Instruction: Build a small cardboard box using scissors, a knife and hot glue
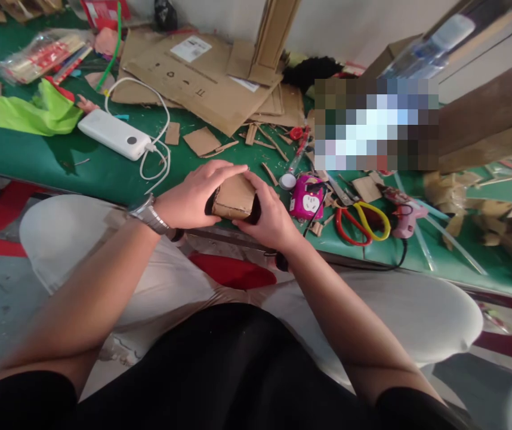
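Observation:
Between my two hands, at the front edge of the green table, is a small brown cardboard box (235, 196) with dark round parts at its sides. My left hand (197, 194) grips its left side, fingers over the top and thumb below; a metal watch is on that wrist. From the right, my right hand (268, 209) closes round the other side. The dark parts are mostly covered by my palms. Right of my hands lie a magenta power socket (306, 198), red-and-yellow-handled scissors (363, 224) and a pink glue gun (404, 220).
A white power bank (113, 134) with a looped cable lies to the left, beside a lime-green bag (36, 110). Flattened cardboard (193, 77) and scraps cover the back of the green table (117, 170). Clear sticks (457, 245) lie at the right.

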Demonstrator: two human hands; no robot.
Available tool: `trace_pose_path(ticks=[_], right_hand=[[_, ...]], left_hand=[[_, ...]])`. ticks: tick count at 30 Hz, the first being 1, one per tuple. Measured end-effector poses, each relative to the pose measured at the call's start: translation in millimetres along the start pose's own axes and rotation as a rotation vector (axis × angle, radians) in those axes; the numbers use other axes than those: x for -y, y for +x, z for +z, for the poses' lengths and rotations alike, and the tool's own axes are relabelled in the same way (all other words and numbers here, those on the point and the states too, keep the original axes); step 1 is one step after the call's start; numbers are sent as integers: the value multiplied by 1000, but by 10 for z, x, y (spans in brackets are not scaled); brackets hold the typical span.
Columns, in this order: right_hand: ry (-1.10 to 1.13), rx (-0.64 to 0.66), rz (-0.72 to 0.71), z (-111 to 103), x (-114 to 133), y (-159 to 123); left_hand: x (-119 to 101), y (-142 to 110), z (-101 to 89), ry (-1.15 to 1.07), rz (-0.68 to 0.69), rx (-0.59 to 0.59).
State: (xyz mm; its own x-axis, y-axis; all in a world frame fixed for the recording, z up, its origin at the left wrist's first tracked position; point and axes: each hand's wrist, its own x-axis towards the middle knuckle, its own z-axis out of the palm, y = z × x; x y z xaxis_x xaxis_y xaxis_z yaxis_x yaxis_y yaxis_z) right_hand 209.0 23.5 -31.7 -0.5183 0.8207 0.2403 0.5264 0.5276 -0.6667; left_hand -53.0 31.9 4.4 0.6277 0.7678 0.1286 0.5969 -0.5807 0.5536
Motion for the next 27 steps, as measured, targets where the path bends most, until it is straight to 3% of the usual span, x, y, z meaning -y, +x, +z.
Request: trace_pose_path(ticks=[10, 17, 22, 27], right_hand=[[38, 0, -22, 10, 14, -1], [132, 67, -69, -111, 8, -32], [218, -7, -57, -440, 110, -113], [123, -181, -22, -1019, 270, -293]], left_hand=[[-73, -16, -16, 170, 32, 38], [-109, -15, -36, 258, 21, 58], [-139, -21, -46, 303, 31, 46], [-188, -37, -80, 348, -5, 70]])
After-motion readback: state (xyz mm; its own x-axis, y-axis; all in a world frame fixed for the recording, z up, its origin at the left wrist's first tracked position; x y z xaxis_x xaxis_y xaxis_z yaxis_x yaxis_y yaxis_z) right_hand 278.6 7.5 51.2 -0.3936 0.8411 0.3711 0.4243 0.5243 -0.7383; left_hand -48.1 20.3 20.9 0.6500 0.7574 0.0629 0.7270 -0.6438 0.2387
